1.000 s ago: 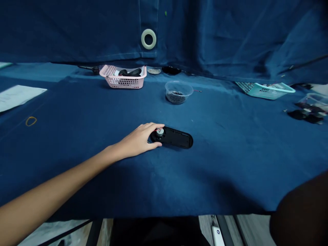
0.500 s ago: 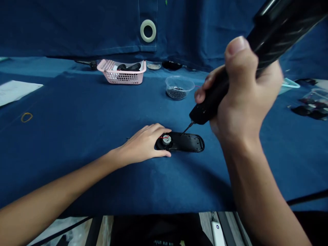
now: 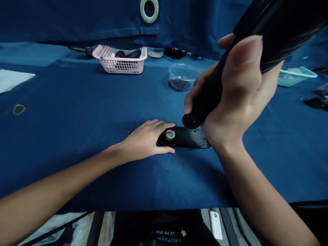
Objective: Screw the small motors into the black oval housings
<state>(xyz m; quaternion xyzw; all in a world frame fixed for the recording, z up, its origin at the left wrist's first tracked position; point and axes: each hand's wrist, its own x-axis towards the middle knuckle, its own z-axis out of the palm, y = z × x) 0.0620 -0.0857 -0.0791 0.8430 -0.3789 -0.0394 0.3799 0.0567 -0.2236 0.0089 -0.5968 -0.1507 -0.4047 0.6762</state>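
Observation:
A long black plastic casing point(image 3: 188, 138) lies flat on the blue cloth point(image 3: 77, 112), with a small round silver part point(image 3: 170, 134) and red wire at its left end. My left hand point(image 3: 146, 140) grips that left end, thumb below and fingers over the top. My right hand point(image 3: 230, 92) is wrapped round a black electric screwdriver point(image 3: 256, 41), held slanted with its tip down on the casing's middle; the bit itself is hidden behind the tool's nose.
A clear bowl of small dark screws point(image 3: 183, 77) stands behind the casing. A pink basket point(image 3: 120, 59) with black parts sits at the back, a teal basket point(image 3: 294, 75) at the right. A yellow rubber band point(image 3: 19, 109) and white paper point(image 3: 12, 78) lie left.
My right hand came into view with the screwdriver and lowered its tip onto the casing. My left hand stayed on the casing's left end.

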